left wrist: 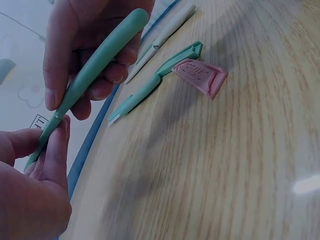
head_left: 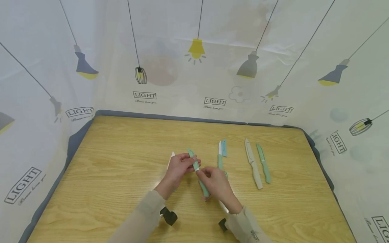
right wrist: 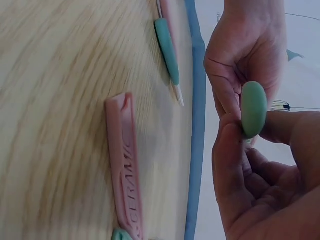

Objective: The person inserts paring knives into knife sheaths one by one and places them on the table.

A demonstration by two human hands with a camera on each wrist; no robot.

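green knife [head_left: 196,165] | sheath [head_left: 191,153] between left fingers [left wrist: 57,156] | handle [left wrist: 100,61] between right fingers [left wrist: 101,89]

We're reading LIGHT, boxed caps, rptd. on the wall cloth [head_left: 179,101], upper mid. and both sides of the head view; script below, too blurry for us. R. wrist view, lower left: CERAMIC on the pink piece [right wrist: 123,165]. Sleeve [head_left: 246,227] print, bottom rt. of ctr., illegible.

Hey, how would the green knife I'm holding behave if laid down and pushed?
The green knife looks straight, so it's probably stiff. Its smooth-looking handle may slide easily on the wooden table. The handle's oval end suggests it might rock rather than roll freely.
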